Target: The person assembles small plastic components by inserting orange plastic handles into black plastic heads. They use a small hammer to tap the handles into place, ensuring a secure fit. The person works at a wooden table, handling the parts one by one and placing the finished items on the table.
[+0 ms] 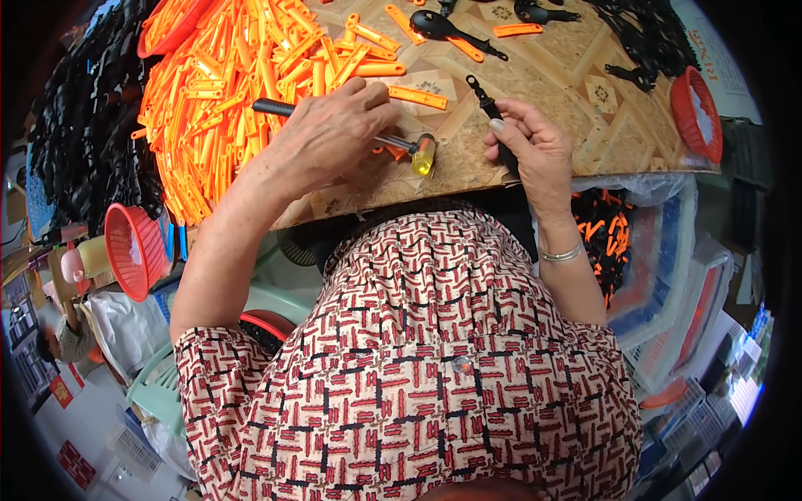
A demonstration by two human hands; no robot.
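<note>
My left hand is curled over a small hammer, its dark handle sticking out on the left. The hammer's head, with a clear yellow face, lies low over the near table edge. Right beside those fingers is an orange plastic strip; whether they touch it I cannot tell. Between thumb and fingers, my right hand holds a slim black plastic part upright, its ringed end pointing away from me. The part's lower end is partly covered by the hand.
A large heap of orange strips covers the table's left, with black parts beyond it. More black parts lie at the far right. Red baskets sit at both sides. A bin of black and orange pieces stands below right.
</note>
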